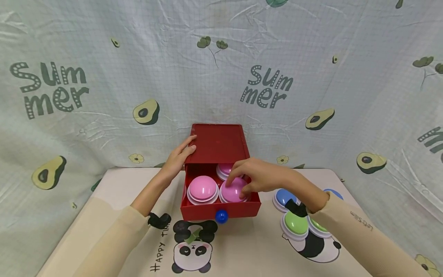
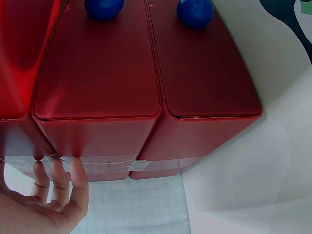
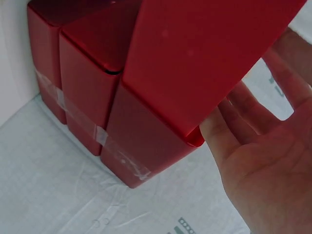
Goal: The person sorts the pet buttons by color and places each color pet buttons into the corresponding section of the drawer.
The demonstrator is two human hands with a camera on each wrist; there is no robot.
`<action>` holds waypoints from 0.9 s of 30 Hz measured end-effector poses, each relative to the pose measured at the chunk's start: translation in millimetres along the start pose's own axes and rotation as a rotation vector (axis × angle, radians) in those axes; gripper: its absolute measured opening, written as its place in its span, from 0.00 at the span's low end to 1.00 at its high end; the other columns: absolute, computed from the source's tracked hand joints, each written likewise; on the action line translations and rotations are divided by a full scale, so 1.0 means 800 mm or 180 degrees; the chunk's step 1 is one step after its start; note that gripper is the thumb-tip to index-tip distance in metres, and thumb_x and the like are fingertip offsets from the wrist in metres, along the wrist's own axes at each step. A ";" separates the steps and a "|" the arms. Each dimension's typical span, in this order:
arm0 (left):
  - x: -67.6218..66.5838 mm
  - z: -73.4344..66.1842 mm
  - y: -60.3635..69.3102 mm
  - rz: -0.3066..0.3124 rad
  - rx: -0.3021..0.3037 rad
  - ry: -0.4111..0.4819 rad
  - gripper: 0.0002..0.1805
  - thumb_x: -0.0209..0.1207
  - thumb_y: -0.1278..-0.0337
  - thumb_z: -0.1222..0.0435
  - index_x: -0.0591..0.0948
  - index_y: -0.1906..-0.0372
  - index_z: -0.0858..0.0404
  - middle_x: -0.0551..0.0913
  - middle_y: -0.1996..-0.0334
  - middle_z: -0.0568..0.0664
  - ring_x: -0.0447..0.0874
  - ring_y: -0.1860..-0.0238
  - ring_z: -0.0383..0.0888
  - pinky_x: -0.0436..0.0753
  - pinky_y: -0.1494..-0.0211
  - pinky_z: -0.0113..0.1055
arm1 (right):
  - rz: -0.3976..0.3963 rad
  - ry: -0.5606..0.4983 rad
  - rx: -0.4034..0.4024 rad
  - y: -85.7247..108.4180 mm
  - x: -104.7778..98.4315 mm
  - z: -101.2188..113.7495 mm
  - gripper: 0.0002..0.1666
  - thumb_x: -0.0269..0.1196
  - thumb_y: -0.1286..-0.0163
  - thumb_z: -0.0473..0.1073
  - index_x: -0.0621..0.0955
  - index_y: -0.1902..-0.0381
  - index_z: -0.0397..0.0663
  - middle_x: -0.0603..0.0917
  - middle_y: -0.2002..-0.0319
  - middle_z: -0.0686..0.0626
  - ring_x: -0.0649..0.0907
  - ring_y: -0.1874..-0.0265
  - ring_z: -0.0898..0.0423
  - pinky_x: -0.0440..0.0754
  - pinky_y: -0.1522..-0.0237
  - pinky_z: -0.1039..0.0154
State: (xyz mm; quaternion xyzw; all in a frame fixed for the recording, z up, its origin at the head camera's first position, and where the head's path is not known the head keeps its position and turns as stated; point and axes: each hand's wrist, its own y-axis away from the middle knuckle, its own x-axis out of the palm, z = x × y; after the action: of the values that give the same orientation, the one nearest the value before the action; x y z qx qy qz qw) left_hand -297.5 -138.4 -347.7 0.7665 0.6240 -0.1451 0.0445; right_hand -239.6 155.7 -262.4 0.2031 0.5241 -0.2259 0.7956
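The right hand (image 1: 261,176) is pinching a pink button (image 1: 233,192) at the near right inside the red drawer (image 1: 204,212); the left hand (image 1: 177,158) is resting, fingers loose, on the box (image 1: 219,143). Being smooth and round, the button could be slipping.

Right hand (image 3: 268,165) at 4 o'clock, fingers (image 3: 252,108) pointing toward 11, tips hidden behind the red drawer (image 3: 209,58). Drawer juts toward 1 from the nearest of three red boxes (image 3: 90,80), clear tape (image 3: 101,134) across them; printed cloth (image 3: 73,185) at 7.
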 end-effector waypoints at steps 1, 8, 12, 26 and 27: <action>0.000 0.000 0.000 0.0002 0.0009 0.0001 0.32 0.46 0.21 0.48 0.58 0.18 0.41 0.63 0.22 0.59 0.76 0.34 0.61 0.86 0.46 0.43 | -0.0001 -0.0024 -0.0008 -0.001 0.000 -0.001 0.22 0.75 0.39 0.39 0.88 0.46 0.56 0.85 0.46 0.50 0.82 0.47 0.54 0.88 0.51 0.60; -0.001 0.003 0.000 0.0002 0.0000 0.0009 0.31 0.46 0.21 0.48 0.59 0.18 0.41 0.63 0.22 0.58 0.77 0.35 0.61 0.86 0.46 0.43 | -0.0096 -0.0061 -0.0045 -0.004 0.002 -0.005 0.17 0.69 0.32 0.36 0.89 0.47 0.54 0.87 0.48 0.50 0.84 0.49 0.55 0.86 0.51 0.65; 0.000 0.001 0.001 -0.0011 -0.0019 -0.0014 0.31 0.46 0.21 0.48 0.59 0.18 0.40 0.63 0.22 0.58 0.76 0.34 0.61 0.85 0.45 0.45 | -0.0180 -0.0026 -0.0075 -0.004 0.002 -0.004 0.14 0.70 0.32 0.37 0.90 0.50 0.54 0.87 0.51 0.50 0.84 0.53 0.57 0.86 0.53 0.68; 0.001 0.001 -0.001 -0.0018 -0.0002 0.0018 0.31 0.46 0.21 0.47 0.59 0.18 0.40 0.64 0.22 0.56 0.76 0.34 0.60 0.86 0.45 0.48 | -0.0132 0.0129 -0.0066 -0.004 0.003 -0.003 0.15 0.72 0.34 0.41 0.90 0.49 0.54 0.89 0.51 0.51 0.85 0.54 0.57 0.88 0.53 0.63; 0.001 0.001 -0.001 -0.0020 -0.0005 0.0028 0.31 0.46 0.21 0.47 0.59 0.18 0.40 0.64 0.22 0.55 0.76 0.34 0.60 0.86 0.44 0.49 | -0.0129 0.0120 -0.0066 -0.005 0.003 -0.003 0.15 0.72 0.34 0.40 0.90 0.49 0.54 0.89 0.51 0.51 0.85 0.54 0.57 0.88 0.53 0.63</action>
State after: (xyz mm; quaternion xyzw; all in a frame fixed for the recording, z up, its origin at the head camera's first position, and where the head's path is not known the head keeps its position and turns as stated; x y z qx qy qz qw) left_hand -298.3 -137.9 -348.8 0.7651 0.6267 -0.1414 0.0420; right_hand -242.6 153.8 -266.0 0.1883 0.5454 -0.2327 0.7829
